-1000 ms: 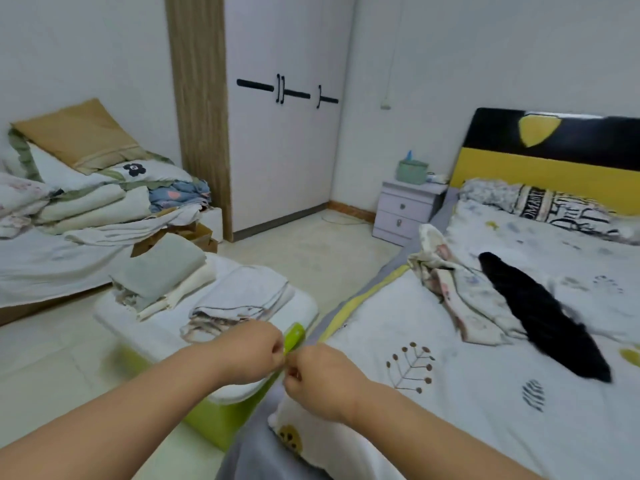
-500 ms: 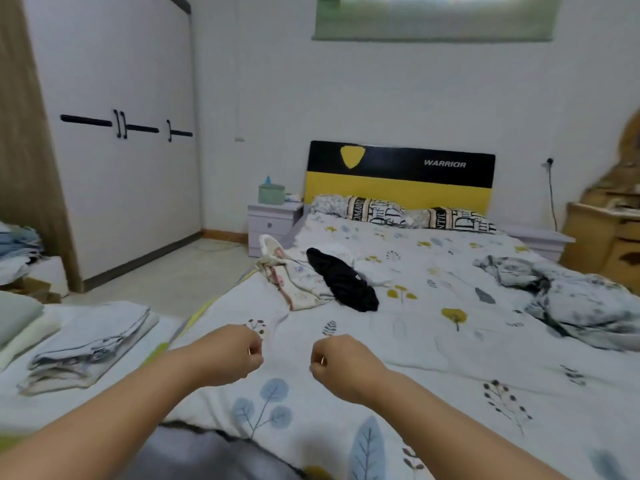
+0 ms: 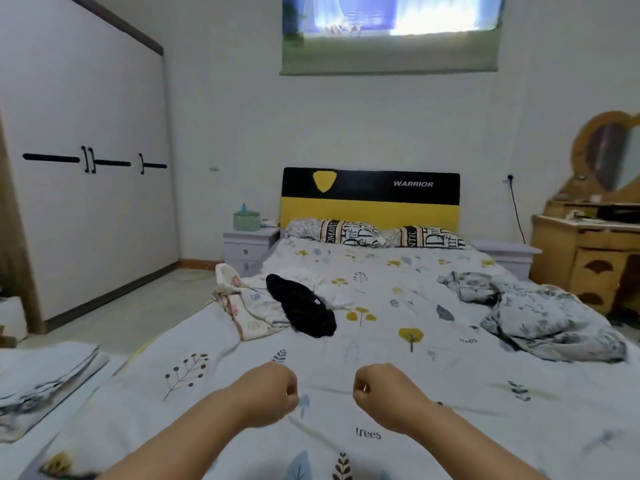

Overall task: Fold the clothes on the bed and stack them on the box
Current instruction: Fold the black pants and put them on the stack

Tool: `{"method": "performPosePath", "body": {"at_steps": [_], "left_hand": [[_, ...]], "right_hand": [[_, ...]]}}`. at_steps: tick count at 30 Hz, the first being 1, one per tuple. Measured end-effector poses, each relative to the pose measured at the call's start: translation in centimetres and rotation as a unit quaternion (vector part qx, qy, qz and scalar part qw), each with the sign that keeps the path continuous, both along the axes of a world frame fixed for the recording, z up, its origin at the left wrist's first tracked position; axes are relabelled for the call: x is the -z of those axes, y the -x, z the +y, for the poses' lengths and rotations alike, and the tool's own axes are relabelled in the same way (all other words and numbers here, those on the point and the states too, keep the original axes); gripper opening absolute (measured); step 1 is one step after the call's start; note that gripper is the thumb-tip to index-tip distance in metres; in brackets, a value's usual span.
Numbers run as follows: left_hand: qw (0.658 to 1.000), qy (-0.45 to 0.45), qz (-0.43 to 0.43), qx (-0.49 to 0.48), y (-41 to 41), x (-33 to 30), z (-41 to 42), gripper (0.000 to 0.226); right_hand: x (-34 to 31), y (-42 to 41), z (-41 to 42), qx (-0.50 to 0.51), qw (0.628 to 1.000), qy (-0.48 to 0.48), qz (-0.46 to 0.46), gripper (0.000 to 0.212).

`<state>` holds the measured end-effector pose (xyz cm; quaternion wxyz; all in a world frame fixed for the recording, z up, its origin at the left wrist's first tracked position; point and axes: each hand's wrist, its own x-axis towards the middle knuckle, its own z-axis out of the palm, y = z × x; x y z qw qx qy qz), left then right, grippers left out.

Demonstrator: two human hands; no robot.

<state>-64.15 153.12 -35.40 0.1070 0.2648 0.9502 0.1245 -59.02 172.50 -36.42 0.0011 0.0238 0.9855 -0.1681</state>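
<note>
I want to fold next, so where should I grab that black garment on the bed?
Probably pinch the black garment at its near, rounded end, reaching straight forward. It lies stretched away from you, partly over the floral garment, so that end is closest and uncovered.

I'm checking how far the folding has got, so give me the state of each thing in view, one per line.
Left hand: fingers curled, holding nothing.
Right hand: fingers curled, holding nothing.
Black garment: unfolded, lying on the bed.
Floral garment: crumpled beside the black one.
Grey quilt: bunched at the right side.
Folded clothes: stacked at far left.
Wardrobe: doors closed.
</note>
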Motion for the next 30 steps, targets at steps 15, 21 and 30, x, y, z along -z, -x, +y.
{"method": "performPosePath", "body": {"at_steps": [15, 21, 30], "left_hand": [[0.995, -0.041, 0.033, -0.089, 19.1, 9.3, 7.7, 0.018], [0.977, -0.086, 0.119, -0.152, 27.8, 12.5, 11.2, 0.024], [0.940, -0.101, 0.299, -0.129, 37.1, 22.1, 11.7, 0.057]], "right_hand": [[8.6, 20.1, 6.1, 0.046, 0.999, 0.005, -0.008, 0.032], [11.3, 29.9, 4.9, 0.056, 0.994, -0.021, 0.094, 0.033], [18.8, 39.6, 5.1, 0.030, 0.992, -0.059, 0.109, 0.062]]}}
